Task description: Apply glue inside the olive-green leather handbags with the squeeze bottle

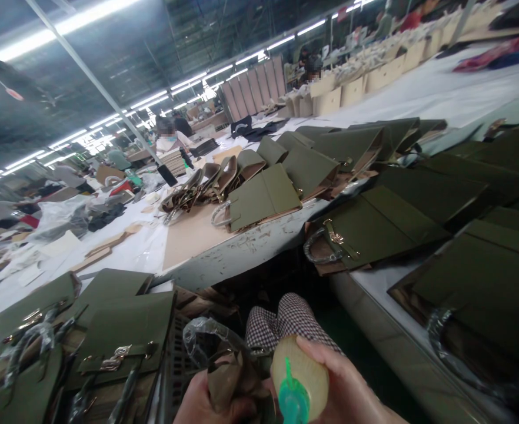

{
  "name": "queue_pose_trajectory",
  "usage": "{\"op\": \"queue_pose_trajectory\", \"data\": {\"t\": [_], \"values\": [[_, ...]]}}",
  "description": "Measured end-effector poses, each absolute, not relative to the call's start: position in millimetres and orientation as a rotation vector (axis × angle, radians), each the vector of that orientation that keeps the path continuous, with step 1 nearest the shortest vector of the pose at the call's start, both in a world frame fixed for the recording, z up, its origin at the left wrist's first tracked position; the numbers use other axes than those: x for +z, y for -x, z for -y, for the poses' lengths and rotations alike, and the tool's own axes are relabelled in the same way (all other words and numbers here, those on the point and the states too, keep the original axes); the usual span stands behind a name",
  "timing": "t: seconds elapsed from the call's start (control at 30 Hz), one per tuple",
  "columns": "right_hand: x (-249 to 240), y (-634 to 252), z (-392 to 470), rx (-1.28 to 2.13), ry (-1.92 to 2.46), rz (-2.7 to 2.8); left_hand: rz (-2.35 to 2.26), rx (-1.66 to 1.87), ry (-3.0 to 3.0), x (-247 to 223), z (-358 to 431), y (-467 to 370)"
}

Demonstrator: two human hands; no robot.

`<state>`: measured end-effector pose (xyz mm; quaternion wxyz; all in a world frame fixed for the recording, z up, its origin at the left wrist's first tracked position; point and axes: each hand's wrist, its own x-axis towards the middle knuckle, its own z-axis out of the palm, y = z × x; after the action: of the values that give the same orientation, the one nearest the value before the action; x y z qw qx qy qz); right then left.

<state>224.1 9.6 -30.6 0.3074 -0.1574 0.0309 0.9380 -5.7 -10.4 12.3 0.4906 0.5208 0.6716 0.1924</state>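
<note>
My right hand [343, 377] is wrapped round a squeeze bottle [301, 368] with a pale yellowish body and a green nozzle cap, tipped so the cap points toward me. Close beside it, my left hand [206, 394] grips a handbag [237, 380] by its brownish inner material. A plastic-wrapped handle [206, 333] arches up from this bag. Most of the bag's body is hidden below the hands. The bottle's nozzle is near the bag, but I cannot tell whether they touch.
Olive handbags with gold clasps lie at left [122, 330], on the table ahead [263, 197] and at right [374, 229]. A dark plastic crate [178, 353] stands by my left hand. Checkered-clothed knees [286, 318] are below the table edge. Other people work farther back.
</note>
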Motion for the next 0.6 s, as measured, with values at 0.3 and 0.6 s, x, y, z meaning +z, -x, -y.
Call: {"op": "queue_pose_trajectory", "data": {"t": [0.3,0.6], "values": [[-22,-222,-8,2.425,0.617,0.070,-1.679,0.465,-1.268,20,8,4],[-26,-253,-26,2.427,0.455,0.270,-1.718,0.430,-1.385,19,12,17]]}}
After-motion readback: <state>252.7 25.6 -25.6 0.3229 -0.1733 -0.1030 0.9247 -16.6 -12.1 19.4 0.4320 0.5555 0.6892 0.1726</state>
